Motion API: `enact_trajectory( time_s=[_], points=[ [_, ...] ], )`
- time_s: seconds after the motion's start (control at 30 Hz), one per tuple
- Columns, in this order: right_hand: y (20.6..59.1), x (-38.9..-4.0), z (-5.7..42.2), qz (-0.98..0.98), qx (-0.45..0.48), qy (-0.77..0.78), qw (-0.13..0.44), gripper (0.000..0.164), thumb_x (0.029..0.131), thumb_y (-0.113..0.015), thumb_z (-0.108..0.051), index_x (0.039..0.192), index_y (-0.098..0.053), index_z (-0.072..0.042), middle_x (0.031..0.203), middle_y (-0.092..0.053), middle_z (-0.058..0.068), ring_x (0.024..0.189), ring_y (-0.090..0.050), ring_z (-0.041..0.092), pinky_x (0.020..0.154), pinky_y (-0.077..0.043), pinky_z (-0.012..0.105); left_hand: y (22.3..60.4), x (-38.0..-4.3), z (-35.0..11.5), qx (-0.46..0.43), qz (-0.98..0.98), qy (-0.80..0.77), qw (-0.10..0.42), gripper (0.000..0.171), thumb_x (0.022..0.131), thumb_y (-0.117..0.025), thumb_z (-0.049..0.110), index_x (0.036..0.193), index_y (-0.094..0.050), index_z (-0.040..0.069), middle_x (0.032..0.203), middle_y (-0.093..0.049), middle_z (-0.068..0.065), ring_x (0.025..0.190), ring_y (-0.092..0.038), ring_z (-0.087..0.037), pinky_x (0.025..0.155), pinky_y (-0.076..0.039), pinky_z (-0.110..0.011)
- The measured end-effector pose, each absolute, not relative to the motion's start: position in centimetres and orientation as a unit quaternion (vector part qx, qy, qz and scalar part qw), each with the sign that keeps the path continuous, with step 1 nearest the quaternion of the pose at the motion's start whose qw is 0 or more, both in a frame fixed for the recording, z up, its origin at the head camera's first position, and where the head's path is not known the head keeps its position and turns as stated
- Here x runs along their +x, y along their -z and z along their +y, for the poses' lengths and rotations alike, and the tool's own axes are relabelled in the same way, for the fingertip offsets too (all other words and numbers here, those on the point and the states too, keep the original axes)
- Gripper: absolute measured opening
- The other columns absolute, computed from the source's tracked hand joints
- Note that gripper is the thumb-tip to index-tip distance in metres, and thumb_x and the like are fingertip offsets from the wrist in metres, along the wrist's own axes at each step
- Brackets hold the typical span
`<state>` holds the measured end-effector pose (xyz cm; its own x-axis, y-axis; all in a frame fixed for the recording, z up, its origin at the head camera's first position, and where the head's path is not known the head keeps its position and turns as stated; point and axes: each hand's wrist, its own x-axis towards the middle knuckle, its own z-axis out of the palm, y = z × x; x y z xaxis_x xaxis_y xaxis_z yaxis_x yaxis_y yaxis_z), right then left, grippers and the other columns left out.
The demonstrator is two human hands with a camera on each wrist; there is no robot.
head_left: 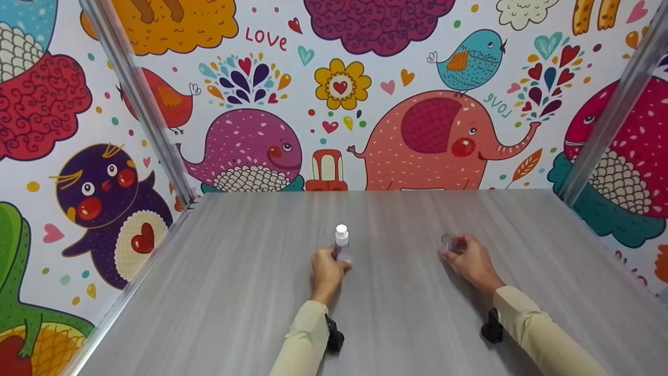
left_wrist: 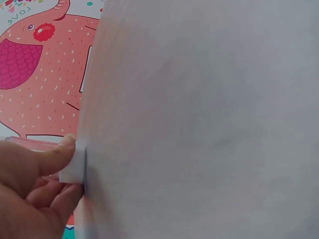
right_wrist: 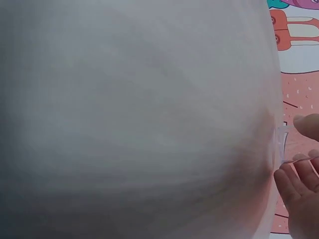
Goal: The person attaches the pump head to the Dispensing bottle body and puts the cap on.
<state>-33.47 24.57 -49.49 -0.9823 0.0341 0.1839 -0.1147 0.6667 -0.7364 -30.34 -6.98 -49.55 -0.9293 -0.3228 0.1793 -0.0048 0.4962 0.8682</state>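
In the head view, my left hand (head_left: 327,269) grips a small pump bottle (head_left: 342,238) with a white top and a see-through body. The bottle stands upright on the table, its lower part partly hidden by the fingers. Seen from the left wrist, thumb and fingers pinch a white part of the bottle (left_wrist: 73,169) right at the tabletop. To the right, my right hand (head_left: 474,261) holds a clear cup-shaped cap (head_left: 446,243) by its side, thumb and fingertips around it. The right wrist view shows only a see-through edge of this cap (right_wrist: 281,139) near the fingertips.
The grey wood-grain table (head_left: 250,245) runs back to a wall (head_left: 339,125) printed with cartoon animals. Metal posts (head_left: 141,104) rise at the left and right back corners. A black wrist camera (head_left: 334,334) sits on each forearm.
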Motion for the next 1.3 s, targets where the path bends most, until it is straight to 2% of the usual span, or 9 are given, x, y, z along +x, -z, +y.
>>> enact_trajectory(
  time_s=[0.33,0.6,0.8,1.03,1.3],
  points=[
    [49.5,-33.4,24.6,-0.908,0.021,-0.408,0.095,0.040,0.088,-0.073,-0.011,0.118,-0.053,0.005,0.117,-0.061,0.026,0.112,-0.061,0.041,0.095,-0.050,0.051,49.5,-30.2,-7.0,0.092,-0.849,0.495,0.162,0.024,0.071,-0.081,-0.001,0.094,-0.075,-0.001,0.092,-0.076,-0.015,0.082,-0.065,-0.020,0.076,-0.054,-0.041],
    [49.3,-33.6,24.4,-0.904,0.046,-0.413,0.103,0.039,0.090,-0.071,-0.008,0.123,-0.054,0.006,0.118,-0.057,0.023,0.113,-0.060,0.039,0.095,-0.050,0.051,49.4,-30.2,-7.1,0.090,-0.848,0.494,0.170,0.021,0.069,-0.082,-0.002,0.089,-0.074,-0.001,0.085,-0.075,-0.014,0.076,-0.058,-0.018,0.067,-0.050,-0.036],
    [49.3,-33.6,24.0,-0.903,0.065,-0.401,0.137,0.043,0.089,-0.071,-0.008,0.125,-0.054,0.007,0.119,-0.056,0.024,0.114,-0.059,0.040,0.098,-0.049,0.054,49.4,-30.2,-7.0,0.084,-0.848,0.489,0.184,0.021,0.069,-0.083,-0.001,0.089,-0.075,-0.002,0.086,-0.076,-0.016,0.077,-0.063,-0.019,0.068,-0.052,-0.038],
    [49.0,-33.4,23.6,-0.894,0.075,-0.417,0.146,0.047,0.090,-0.070,-0.007,0.130,-0.049,0.004,0.123,-0.055,0.023,0.117,-0.057,0.039,0.101,-0.047,0.055,49.5,-30.3,-7.0,0.086,-0.847,0.493,0.181,0.021,0.069,-0.083,-0.002,0.089,-0.075,-0.002,0.084,-0.076,-0.016,0.073,-0.059,-0.018,0.065,-0.050,-0.035],
    [48.9,-33.1,23.3,-0.890,0.077,-0.422,0.153,0.043,0.091,-0.071,-0.010,0.127,-0.050,0.001,0.122,-0.056,0.020,0.117,-0.057,0.037,0.102,-0.046,0.054,49.6,-30.4,-7.0,0.092,-0.847,0.493,0.174,0.022,0.069,-0.084,0.000,0.090,-0.076,0.000,0.086,-0.076,-0.015,0.078,-0.066,-0.021,0.069,-0.052,-0.039]
  ],
)
